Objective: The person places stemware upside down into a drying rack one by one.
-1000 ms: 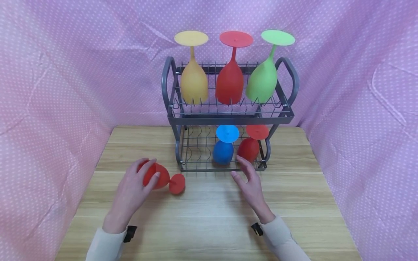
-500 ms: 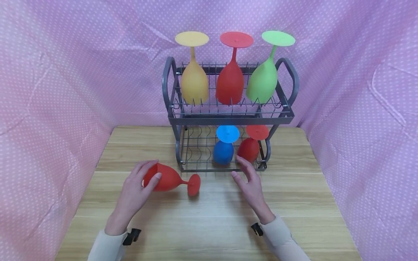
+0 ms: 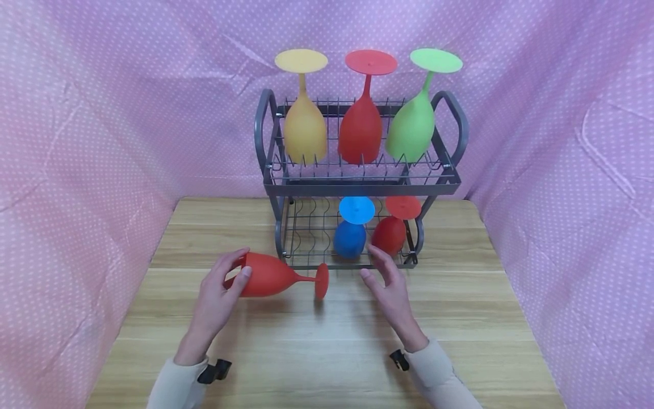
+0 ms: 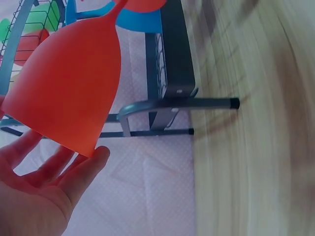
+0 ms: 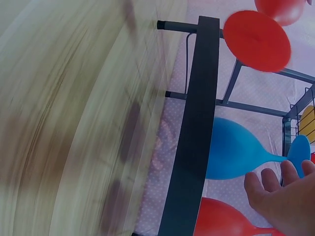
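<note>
A red goblet [image 3: 268, 275] lies sideways in the air, its foot pointing right. My left hand [image 3: 217, 295] grips it by the rim, thumb on the near side and fingers on the far side. In the left wrist view, the fingertips pinch the rim of the red bowl [image 4: 74, 83]. In front of the rack's lower tier my right hand [image 3: 390, 295] holds nothing, its fingers relaxed and thumb apart. Nearest to it are an upturned blue goblet [image 3: 349, 238] and another upturned red goblet [image 3: 389, 236] on the lower tier.
A two-tier dark metal rack [image 3: 361, 188] stands at the back of the wooden table [image 3: 327, 352]. Its upper tier bears upturned yellow [image 3: 305, 130], red [image 3: 360, 130] and green goblets [image 3: 411, 130]. Pink dotted cloth [image 3: 102, 142] surrounds the table.
The red goblet in my left hand has swung its foot to the right and slightly up. My left hand has shifted a little right. The right hand has barely moved.
</note>
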Demonstrator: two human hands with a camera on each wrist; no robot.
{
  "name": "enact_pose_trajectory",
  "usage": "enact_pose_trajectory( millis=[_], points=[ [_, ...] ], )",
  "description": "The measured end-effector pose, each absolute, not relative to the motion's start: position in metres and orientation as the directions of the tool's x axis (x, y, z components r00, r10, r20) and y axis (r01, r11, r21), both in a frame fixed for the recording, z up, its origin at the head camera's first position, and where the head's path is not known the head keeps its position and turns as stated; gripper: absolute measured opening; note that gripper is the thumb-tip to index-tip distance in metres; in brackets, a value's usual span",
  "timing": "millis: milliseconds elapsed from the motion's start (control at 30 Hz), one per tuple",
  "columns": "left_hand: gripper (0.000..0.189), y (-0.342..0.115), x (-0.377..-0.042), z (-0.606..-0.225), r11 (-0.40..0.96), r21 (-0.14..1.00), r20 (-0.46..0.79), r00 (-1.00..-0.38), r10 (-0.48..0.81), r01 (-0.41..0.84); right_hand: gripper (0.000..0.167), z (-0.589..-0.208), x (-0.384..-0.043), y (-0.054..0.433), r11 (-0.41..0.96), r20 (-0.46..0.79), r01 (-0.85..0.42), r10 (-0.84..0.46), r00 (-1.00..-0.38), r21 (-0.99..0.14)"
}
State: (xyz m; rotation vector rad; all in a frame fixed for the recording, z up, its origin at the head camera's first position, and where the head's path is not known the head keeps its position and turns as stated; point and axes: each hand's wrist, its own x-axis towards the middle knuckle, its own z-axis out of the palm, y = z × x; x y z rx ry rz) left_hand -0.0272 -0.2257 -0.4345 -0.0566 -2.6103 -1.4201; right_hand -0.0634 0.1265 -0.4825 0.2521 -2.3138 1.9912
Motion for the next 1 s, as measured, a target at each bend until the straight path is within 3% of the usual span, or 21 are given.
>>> enact_pose_trajectory(
  millis=[533, 1000],
  points=[
    [0.046, -0.201, -0.031, -0.455, 0.221, 0.975, 0.026, -0.994, -0.111, 0.001, 0.060, -0.481, -0.057, 0.111, 0.040, 0.145, -0.153, -0.144, -0.979, -0.987],
    [0.048, -0.171, -0.036, -0.466, -0.083, 0.995, -0.058, -0.990, -0.125, -0.048, 0.089, -0.486, -0.053, 0.104, -0.150, 0.135, -0.112, -0.153, -0.979, -0.982]
  ],
)
